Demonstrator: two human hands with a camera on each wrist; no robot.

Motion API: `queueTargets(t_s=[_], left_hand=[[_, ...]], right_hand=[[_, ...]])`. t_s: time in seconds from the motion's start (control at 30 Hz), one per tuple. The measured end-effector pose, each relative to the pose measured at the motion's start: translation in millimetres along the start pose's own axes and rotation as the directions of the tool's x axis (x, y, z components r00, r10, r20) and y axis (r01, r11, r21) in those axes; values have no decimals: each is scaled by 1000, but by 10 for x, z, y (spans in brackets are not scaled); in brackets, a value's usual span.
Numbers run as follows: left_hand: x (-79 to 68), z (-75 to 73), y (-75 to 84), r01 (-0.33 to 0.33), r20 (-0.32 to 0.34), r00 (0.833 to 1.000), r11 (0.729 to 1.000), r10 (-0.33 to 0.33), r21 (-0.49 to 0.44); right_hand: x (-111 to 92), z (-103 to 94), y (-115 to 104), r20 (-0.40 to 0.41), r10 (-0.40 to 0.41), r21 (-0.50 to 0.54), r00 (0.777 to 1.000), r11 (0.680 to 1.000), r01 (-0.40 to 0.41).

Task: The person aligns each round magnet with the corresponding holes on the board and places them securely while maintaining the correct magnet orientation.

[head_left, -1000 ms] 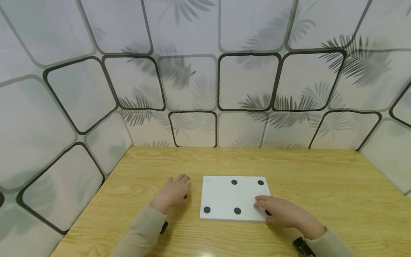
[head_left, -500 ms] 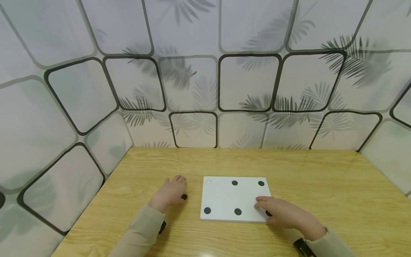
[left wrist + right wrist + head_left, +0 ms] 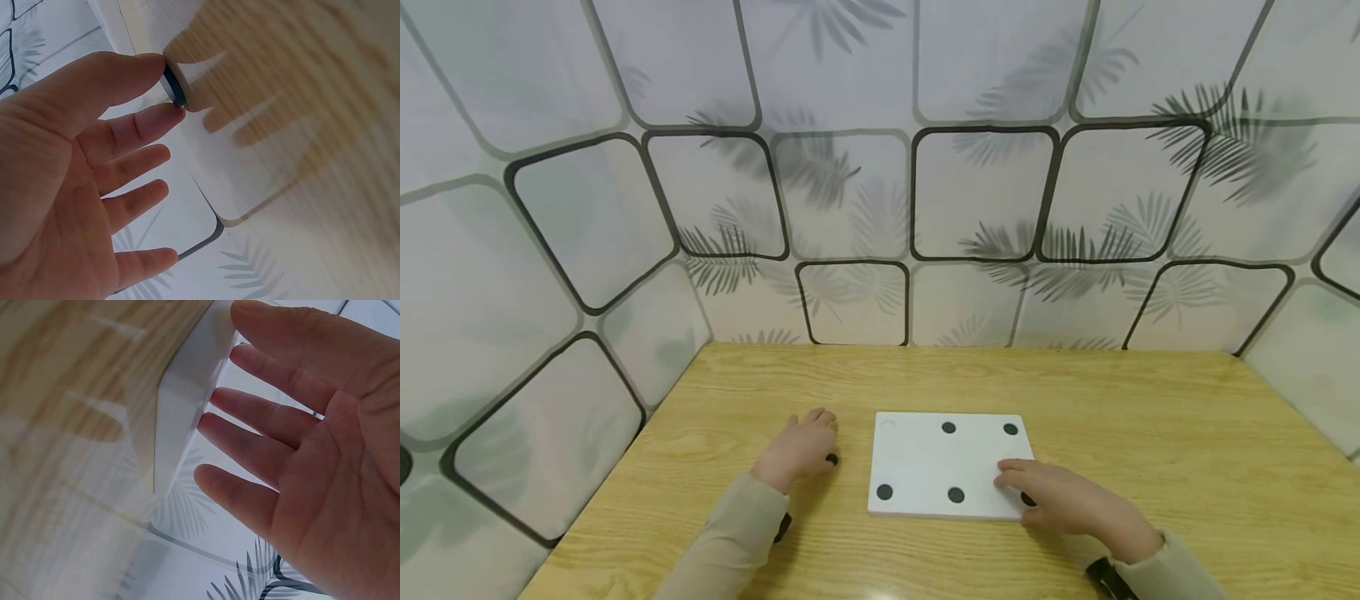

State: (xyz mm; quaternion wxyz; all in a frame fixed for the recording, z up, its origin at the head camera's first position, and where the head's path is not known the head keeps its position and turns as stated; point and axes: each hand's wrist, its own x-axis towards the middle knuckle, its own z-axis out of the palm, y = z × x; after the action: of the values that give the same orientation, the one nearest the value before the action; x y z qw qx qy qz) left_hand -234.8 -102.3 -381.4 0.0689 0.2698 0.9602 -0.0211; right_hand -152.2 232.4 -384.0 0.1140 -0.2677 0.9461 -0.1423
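Observation:
A white rectangular board (image 3: 917, 454) lies flat on the wooden table. Several black round spots mark its top, and a pale ring (image 3: 888, 427) shows at its far left corner. My left hand (image 3: 799, 450), left of the board, pinches a small black disc (image 3: 173, 86) between thumb and index finger. The disc is tilted on edge, close to the tabletop; the other fingers are spread. At the board's near right corner, my right hand (image 3: 1063, 497) rests with extended fingers on the top and the thumb by the side edge. A black spot (image 3: 1027, 498) there is partly covered by this hand.
The wooden table (image 3: 925, 379) extends around the board on all sides. Behind it and to both sides stands a pale wall covering (image 3: 850, 200) with dark rounded outlines and leaf prints. Black straps (image 3: 1108, 577) circle the wrists.
My left hand has shifted slightly left, away from the board, with the black disc, then stayed nearly still. The right hand and the board keep their places.

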Motion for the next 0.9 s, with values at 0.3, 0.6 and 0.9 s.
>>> queueTargets(t_s=[0.3, 0.6, 0.9], left_hand=[[48, 1, 17, -2, 5, 1000, 1000, 2, -17], [103, -20, 33, -14, 13, 1000, 1000, 14, -2], [193, -78, 76, -20, 17, 1000, 1000, 20, 21]], right_hand=[[-2, 2, 12, -4, -14, -2, 1000, 1000, 14], [-12, -8, 20, -24, -54, -32, 998, 998, 53], [-15, -15, 24, -25, -59, -34, 998, 998, 58]])
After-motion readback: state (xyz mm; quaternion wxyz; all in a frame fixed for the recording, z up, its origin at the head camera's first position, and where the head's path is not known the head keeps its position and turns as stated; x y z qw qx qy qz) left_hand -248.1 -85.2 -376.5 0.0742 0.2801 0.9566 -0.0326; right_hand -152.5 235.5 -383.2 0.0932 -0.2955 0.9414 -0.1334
